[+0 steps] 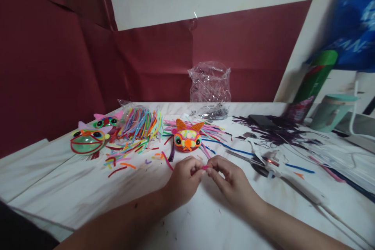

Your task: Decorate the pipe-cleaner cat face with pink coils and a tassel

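Between my two hands is a small bright pink piece of pipe cleaner (206,167), pinched from both sides. The thumb and fingers of my left hand (186,175) close on its left end. On its other end the fingertips of my right hand (230,179) are pressed together. Just beyond them stands a colourful animal head (188,139) with orange ears, round eyes and an orange nose. A dark red pipe cleaner (167,161) lies near my left hand. To the right of my right hand are scissors (246,158), partly behind a white hot glue gun (299,183) with a lit orange light.
Two more animal heads (88,141) sit at the left. Bundled pipe cleaners (140,123) spill cut pieces across the white table (73,191). Purple strips (278,136), a dark phone (261,122) and a green lidded cup (329,113) stand right. A clear plastic bag (209,86) is behind.
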The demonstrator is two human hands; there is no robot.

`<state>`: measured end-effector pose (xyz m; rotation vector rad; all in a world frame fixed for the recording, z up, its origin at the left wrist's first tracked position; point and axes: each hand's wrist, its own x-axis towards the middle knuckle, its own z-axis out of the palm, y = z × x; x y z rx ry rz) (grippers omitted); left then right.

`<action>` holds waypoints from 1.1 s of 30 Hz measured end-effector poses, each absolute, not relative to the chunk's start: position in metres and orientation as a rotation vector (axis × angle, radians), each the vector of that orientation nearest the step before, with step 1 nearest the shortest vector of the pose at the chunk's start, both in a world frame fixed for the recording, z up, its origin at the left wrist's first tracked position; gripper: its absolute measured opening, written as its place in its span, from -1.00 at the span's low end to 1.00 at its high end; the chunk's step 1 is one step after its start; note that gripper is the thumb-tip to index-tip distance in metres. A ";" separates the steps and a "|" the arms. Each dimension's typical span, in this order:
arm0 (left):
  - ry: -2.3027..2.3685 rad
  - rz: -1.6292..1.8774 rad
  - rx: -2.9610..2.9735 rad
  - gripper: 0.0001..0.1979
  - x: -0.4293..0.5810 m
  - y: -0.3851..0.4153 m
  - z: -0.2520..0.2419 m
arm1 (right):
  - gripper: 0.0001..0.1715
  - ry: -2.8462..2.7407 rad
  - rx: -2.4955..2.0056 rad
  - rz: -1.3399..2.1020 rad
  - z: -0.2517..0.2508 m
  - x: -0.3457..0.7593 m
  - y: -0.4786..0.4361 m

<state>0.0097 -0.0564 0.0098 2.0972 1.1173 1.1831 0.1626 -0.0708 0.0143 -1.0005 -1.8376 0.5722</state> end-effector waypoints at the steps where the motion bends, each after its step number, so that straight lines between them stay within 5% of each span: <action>1: 1.118 1.164 2.164 -0.86 0.009 -0.056 0.009 | -0.80 -1.876 -1.011 0.534 0.014 0.163 -0.070; 11: 1.027 1.105 2.403 -0.86 0.005 -0.056 0.009 | -0.80 -2.107 -0.968 0.304 0.008 0.168 -0.065; 20: 0.998 1.234 1.932 -0.86 0.009 -0.058 0.013 | -0.77 -1.634 -0.912 0.938 0.006 0.159 -0.069; 33: 1.123 1.105 2.087 -0.85 0.008 -0.051 0.004 | -0.79 -1.881 -1.080 0.566 0.002 0.160 -0.067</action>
